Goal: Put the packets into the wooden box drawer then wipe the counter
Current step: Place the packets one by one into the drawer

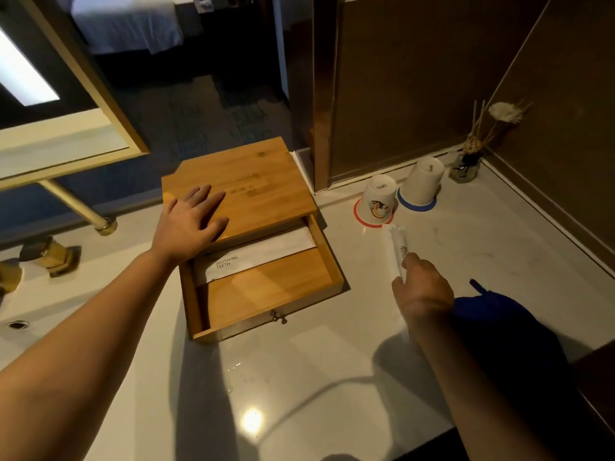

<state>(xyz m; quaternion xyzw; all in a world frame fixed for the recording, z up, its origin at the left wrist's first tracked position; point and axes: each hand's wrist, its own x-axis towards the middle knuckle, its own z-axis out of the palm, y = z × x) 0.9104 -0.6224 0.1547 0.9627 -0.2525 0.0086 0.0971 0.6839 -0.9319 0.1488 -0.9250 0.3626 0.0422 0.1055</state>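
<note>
In the middle of the frame stands the flat bamboo-coloured wooden box [239, 184] on the pale glossy counter [332, 377], and its shallow drawer [266, 294] is pulled out toward the lower edge of the picture. Inside the drawer, at its back, one long white paper packet printed "BRUSHING TEETH" [256, 256] already lies across, its long axis going from lower left to upper right.

The second white packet [397, 249] is to the right of the drawer, well outside it. Its long axis points from the hand up toward the two upturned white paper cups [399, 193] in the upper right. The right hand [424, 287] is much nearer to it than the other hand — its fingers are closed around the lower end of this packet. I cannot tell if the far end touches the counter or is already lifted.

The left hand [191, 224] lies flat and open on the lid of the box, fingers spread, holding nothing; I judge it keeps the box steady. To go in, the packet must travel to the left, over the drawer's right wall, and turn to lie beside the first one.

The dark blue cloth [492, 314] lies just behind the right wrist, at the right side — wiping is not yet begun.
</note>
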